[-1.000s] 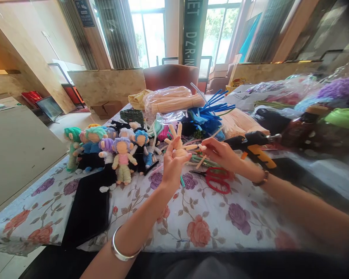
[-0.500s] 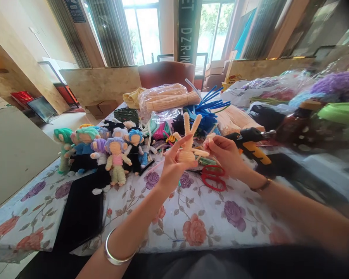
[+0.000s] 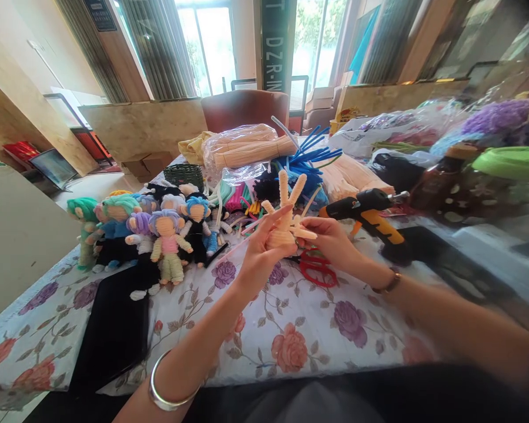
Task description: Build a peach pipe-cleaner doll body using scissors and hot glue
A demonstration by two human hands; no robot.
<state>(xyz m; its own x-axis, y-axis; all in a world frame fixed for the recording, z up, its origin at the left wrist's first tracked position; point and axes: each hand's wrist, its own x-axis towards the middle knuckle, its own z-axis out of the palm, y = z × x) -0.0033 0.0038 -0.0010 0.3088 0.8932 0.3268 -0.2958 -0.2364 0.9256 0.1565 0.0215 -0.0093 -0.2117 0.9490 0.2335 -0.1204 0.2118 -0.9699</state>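
Note:
A peach fuzzy doll body (image 3: 281, 236) with its limbs pointing up and to the side is held in my left hand (image 3: 264, 244), fingers wrapped round it. My right hand (image 3: 328, 238) is closed at the doll's right side, its fingertips by a side limb. Any small piece between those fingertips is too hidden to make out. Red-handled scissors (image 3: 317, 271) lie just below my right hand, partly covered by it. A black and orange glue gun (image 3: 370, 214) lies to the right of my hands.
Several finished yarn dolls (image 3: 170, 247) stand at the left, behind a black flat panel (image 3: 114, 329). Wrapped peach stems (image 3: 247, 150) and blue stems (image 3: 312, 155) are piled at the back. A green-lidded jar (image 3: 511, 164) and plastic bags are at the right.
My right hand has moved left, up against the doll body. The small peach piece seen at its fingertips is now hidden or merged with the doll. The view has shifted slightly.

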